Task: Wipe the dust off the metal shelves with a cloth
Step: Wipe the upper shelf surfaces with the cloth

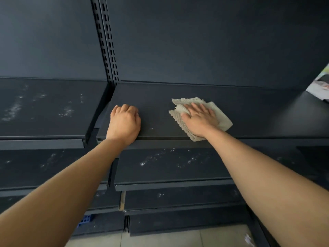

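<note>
The cloth (223,120), light, limp and likely to bunch, lies on the shelf (249,114) at 3 o'clock from the left hand (122,120), a curled empty fist; the right hand (200,119) presses it with straight, spread fingers, best centred

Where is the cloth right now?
In the head view, the cloth lies right of centre on the upper shelf, flat under the right hand, with the left hand resting further left.
</note>
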Available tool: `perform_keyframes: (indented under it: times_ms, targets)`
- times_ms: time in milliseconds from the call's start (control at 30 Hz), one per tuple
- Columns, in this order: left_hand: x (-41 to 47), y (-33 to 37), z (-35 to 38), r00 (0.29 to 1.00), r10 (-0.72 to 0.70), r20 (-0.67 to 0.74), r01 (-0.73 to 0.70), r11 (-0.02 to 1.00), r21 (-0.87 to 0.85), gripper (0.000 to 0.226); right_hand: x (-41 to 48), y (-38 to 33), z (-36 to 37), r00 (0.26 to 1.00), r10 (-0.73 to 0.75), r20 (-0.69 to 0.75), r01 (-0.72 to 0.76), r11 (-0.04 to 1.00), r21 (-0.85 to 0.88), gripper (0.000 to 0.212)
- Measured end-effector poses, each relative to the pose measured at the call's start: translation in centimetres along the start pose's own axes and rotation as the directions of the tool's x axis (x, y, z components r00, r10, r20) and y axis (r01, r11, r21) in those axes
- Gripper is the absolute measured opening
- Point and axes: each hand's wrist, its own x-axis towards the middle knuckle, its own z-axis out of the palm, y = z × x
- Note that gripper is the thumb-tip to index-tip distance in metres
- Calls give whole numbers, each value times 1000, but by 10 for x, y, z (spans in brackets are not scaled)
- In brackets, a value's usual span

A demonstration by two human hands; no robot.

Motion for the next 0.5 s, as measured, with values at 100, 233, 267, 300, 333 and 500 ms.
perform_keyframes:
  times_ms: [100, 233, 267, 300, 333, 500]
  targets:
    - [-10, -5, -4, 999, 32, 4, -32, 999, -3, 26, -8, -21, 2, 999, 51, 13, -51, 998, -20, 57]
    - [-22, -21, -15, 998, 56, 12, -56, 998, 5, 27, -16, -75, 9, 1000, 0, -6, 0, 1000, -21, 58]
    - [-24, -26, -18, 998, 61, 7, -61, 998, 5, 27, -18, -91, 11, 1000, -24, -7, 24, 1000, -18, 58]
    - [-26, -32, -21, 998, 64, 0, -64, 998, 4, 28, -19, -108, 13, 999, -52, -8, 52, 999, -13, 58]
    - [-27, -37, -25, 998, 66, -8, -66, 998, 2, 30, -20, -125, 15, 997, -83, -9, 83, 997, -7, 58]
    - [-30, -57, -35, 999, 40, -13, -40, 998, -43, 29, -20, -161, 20, 986, -165, -26, 166, 986, 13, 58]
